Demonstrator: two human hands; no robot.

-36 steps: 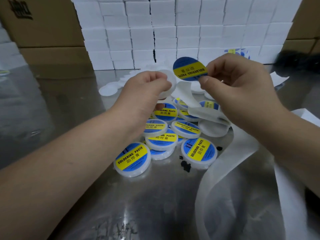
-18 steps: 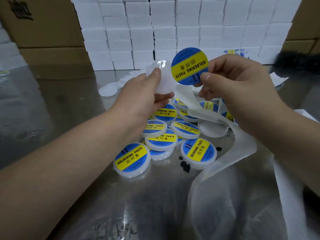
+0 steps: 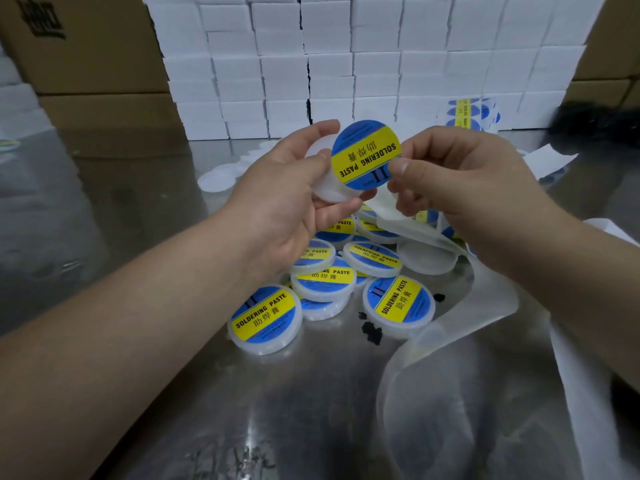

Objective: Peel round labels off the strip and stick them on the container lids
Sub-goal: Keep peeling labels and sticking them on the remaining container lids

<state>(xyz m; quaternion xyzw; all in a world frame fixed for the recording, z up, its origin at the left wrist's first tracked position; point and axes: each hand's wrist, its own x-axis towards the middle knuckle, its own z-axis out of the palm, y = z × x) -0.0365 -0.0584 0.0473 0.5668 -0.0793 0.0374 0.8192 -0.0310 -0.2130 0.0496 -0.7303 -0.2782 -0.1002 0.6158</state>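
My left hand grips a round white plastic container by its rim, lid turned toward me. My right hand pinches the right edge of a round blue-and-yellow "SOLDERING PASTE" label, which lies over the container's lid and hides most of it. The translucent backing strip trails from under my right hand down to the right across the table. Below my hands lies a pile of several labelled containers. One bare white container sits at the pile's right.
The metal table reflects light. A wall of stacked white boxes stands behind, with brown cartons at the left. A label roll leans at the back right. Loose white lids lie far left; black scraps lie near the pile.
The label moved left from beside the container onto its lid. My left hand turned the container's top toward me, and both hands drew closer together.
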